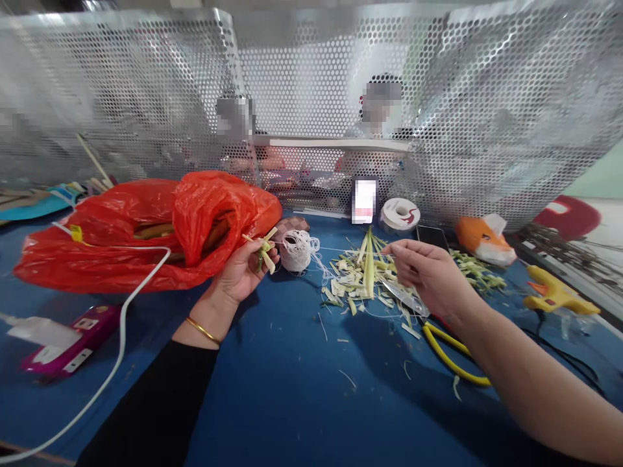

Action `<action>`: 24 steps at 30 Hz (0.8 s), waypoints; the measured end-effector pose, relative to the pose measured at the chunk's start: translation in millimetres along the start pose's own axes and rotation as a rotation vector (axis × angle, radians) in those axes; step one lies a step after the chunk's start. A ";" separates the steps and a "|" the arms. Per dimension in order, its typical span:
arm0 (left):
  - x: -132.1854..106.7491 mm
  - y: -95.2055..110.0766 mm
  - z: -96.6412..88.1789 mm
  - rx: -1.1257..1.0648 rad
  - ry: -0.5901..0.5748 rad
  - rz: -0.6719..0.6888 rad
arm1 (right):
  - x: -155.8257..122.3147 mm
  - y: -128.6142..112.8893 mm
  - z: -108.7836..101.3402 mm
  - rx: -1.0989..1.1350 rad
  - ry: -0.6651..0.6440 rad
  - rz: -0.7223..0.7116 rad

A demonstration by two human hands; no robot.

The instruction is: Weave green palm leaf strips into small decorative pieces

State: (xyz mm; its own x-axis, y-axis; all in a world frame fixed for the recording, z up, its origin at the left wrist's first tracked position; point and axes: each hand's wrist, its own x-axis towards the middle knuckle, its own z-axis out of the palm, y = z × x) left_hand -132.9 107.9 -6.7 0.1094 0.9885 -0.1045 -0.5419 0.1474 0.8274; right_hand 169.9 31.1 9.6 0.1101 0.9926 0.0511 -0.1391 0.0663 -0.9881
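My left hand [243, 272] is closed on a small bundle of cut green leaf strips [265, 250], held up above the blue table [292, 389]. A thin white thread runs from that bundle across to my right hand [423, 272], which pinches its other end. Just behind the left hand a ball of white thread [295, 250] rests on the table. Between the hands lies a heap of leaf trimmings [360, 275]. Scissors with yellow handles [450, 353] lie under my right wrist.
A red plastic bag [146, 227] with stalks inside lies at the left. A white cable [121, 324] and a pink device [73, 340] lie nearer me. A tape roll [399, 214], a phone [364, 200], an orange fox figure [484, 240] and a yellow glue gun [555, 295] stand beyond. People sit behind the perforated screen [487, 117].
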 end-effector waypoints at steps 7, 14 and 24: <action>0.8 -1.4 0.7 -0.049 0.027 -0.021 | 3.5 -18.7 -24.7 -0.321 0.011 -0.004; 1.1 -3.5 2.1 -0.074 0.056 -0.026 | 6.8 -35.8 -42.9 -0.003 0.106 -0.074; 5.5 -5.6 -1.8 -0.097 0.089 -0.021 | 3.1 -56.0 -51.4 0.489 0.152 0.035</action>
State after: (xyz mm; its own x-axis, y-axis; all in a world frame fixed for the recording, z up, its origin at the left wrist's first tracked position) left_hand -130.8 112.6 -12.9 0.0497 0.9837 -0.1729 -0.6189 0.1662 0.7677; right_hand 228.6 25.3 57.6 0.2342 0.9714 -0.0381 -0.5853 0.1095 -0.8034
